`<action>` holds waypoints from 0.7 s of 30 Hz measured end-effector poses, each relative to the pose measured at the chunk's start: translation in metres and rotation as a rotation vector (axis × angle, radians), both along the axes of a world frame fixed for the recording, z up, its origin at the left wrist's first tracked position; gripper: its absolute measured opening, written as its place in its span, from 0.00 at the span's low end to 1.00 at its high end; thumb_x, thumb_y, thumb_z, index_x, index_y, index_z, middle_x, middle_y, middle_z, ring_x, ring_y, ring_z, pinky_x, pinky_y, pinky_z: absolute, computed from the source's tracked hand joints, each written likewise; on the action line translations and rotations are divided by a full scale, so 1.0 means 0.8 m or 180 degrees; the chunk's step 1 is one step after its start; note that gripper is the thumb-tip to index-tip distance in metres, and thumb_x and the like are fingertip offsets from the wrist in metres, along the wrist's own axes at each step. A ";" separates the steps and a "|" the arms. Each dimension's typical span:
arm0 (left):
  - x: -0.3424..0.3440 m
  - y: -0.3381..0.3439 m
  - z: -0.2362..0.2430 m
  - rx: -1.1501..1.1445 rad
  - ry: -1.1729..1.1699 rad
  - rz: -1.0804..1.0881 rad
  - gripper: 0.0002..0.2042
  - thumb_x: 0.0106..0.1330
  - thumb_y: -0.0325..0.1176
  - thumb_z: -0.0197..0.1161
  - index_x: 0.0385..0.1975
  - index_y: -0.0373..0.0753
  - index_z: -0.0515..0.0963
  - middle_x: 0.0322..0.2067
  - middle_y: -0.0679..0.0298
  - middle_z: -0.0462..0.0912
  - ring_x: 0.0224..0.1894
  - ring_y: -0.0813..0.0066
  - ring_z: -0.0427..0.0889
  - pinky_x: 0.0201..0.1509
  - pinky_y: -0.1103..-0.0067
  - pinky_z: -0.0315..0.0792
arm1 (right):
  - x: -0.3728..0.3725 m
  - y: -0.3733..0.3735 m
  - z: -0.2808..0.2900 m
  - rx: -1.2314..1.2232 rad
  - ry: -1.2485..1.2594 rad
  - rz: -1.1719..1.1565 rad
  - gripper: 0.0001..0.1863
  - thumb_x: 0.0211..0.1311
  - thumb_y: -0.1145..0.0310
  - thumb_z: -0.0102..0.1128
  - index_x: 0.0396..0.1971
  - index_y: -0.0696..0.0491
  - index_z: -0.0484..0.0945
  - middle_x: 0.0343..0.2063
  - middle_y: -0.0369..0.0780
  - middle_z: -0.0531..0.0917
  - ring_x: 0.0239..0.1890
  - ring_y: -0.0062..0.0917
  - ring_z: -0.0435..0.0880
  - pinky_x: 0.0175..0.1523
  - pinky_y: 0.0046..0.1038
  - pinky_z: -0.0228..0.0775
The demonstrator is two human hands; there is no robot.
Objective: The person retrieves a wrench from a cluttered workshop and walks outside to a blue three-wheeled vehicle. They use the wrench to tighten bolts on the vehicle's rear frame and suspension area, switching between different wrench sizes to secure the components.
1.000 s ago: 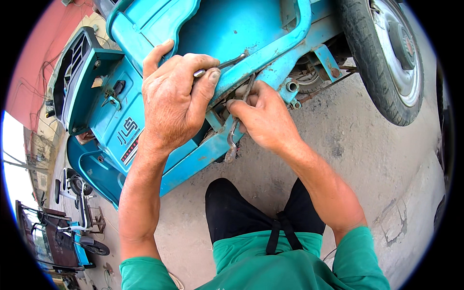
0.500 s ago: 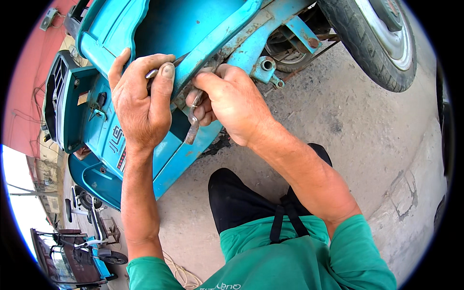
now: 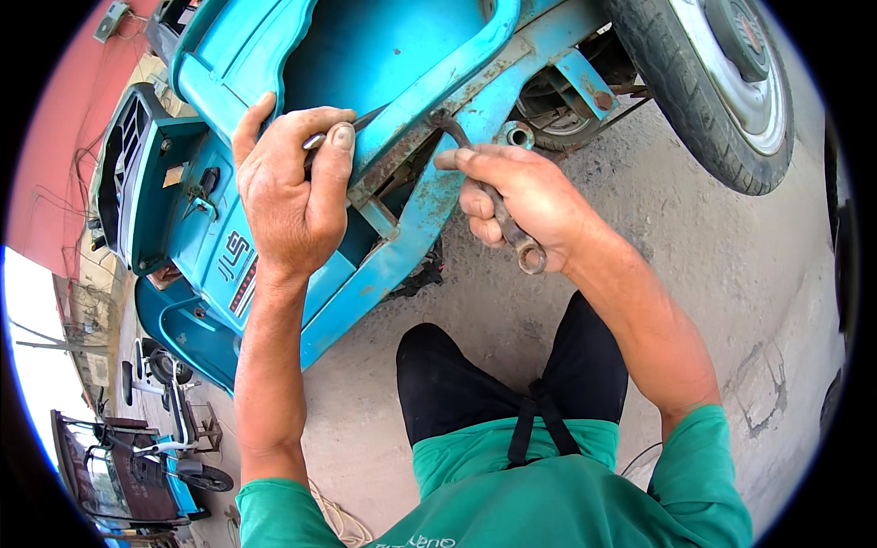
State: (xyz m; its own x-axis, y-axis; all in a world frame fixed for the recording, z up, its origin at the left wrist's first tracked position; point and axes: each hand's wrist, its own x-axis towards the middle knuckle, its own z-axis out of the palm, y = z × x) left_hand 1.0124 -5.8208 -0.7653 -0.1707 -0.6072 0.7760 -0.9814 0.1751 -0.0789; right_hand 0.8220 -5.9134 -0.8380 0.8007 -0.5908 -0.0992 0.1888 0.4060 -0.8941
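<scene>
My left hand (image 3: 297,187) is closed around a slim metal tool (image 3: 315,142) at the rim of a turquoise vehicle body (image 3: 438,78). Its rounded end pokes out between thumb and fingers, and the rest runs behind the rim, so its kind is not clear. In my right hand (image 3: 521,192) is a dark, worn wrench (image 3: 501,215), gripped mid-shaft. The wrench's ring end hangs below the palm, while its far end rests at or just over the rusty frame rail (image 3: 402,169); contact is hard to tell.
A black tyre (image 3: 713,100) with a silver rim stands at upper right. Near the right hand a round metal tube end (image 3: 519,137) juts from the frame. Concrete ground (image 3: 676,247) lies beneath. Another small vehicle (image 3: 128,475) and a coiled cord (image 3: 338,516) are at lower left.
My right hand has drawn out from under the rim and moved right; the wrench in it now shows at full length, ring end down. My left hand keeps its grip; the view has shifted slightly.
</scene>
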 end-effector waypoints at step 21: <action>0.016 -0.001 -0.010 -0.1027 0.0795 -0.1240 0.06 0.62 0.29 0.63 0.35 0.35 0.76 0.23 0.62 0.82 0.25 0.70 0.80 0.59 0.66 0.68 | -0.097 0.007 0.213 -0.5294 0.3885 0.0178 0.20 0.58 0.77 0.54 0.52 0.57 0.75 0.28 0.47 0.76 0.32 0.43 0.78 0.40 0.41 0.67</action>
State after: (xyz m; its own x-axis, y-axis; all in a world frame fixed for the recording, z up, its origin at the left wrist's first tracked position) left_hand 1.0254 -5.8220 -0.7730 -0.1222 -0.2613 0.9575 -0.8448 0.5338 0.0378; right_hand 0.7441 -5.9082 -0.6674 0.7676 -0.6408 0.0093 -0.6406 -0.7669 0.0389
